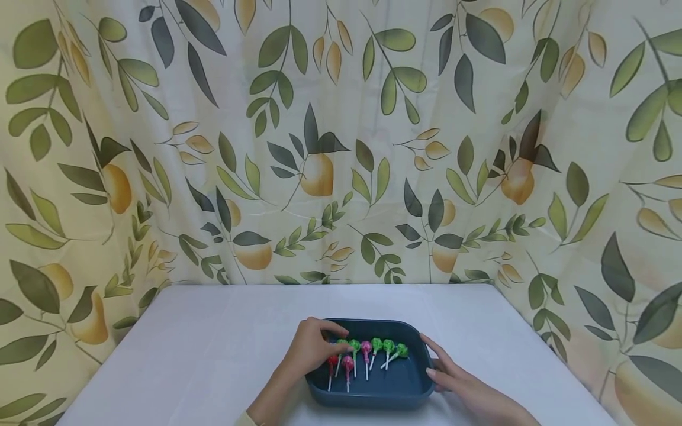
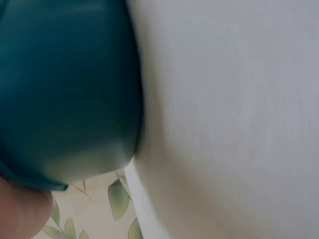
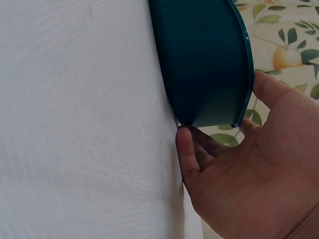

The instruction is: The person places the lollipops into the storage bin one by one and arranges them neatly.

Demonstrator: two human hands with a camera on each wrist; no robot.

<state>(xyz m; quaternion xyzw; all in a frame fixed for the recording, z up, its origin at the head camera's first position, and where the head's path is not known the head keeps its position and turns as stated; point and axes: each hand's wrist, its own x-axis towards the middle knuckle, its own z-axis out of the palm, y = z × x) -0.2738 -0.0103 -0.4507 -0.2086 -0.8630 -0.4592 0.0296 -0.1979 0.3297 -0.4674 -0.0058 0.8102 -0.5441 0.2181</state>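
On the table stands a dark blue rectangular tray (image 1: 367,400) with raised walls. Inside lie several lollipops with white sticks: green ones along the far side, such as a green lollipop (image 1: 377,344), pink lollipops (image 1: 366,348) and a red lollipop (image 1: 333,360) at the left. My left hand (image 1: 311,346) reaches over the tray's left end, thumb and forefinger apart around a green lollipop head (image 1: 341,341). My right hand (image 1: 450,376) touches the tray's right end. In the right wrist view its fingers (image 3: 187,149) spread across the end wall, from the rim down to the tabletop.
A white cloth-covered table (image 1: 224,331) lies under the tray. Behind it and on both sides hangs a curtain (image 1: 346,236) printed with leaves and orange fruit.
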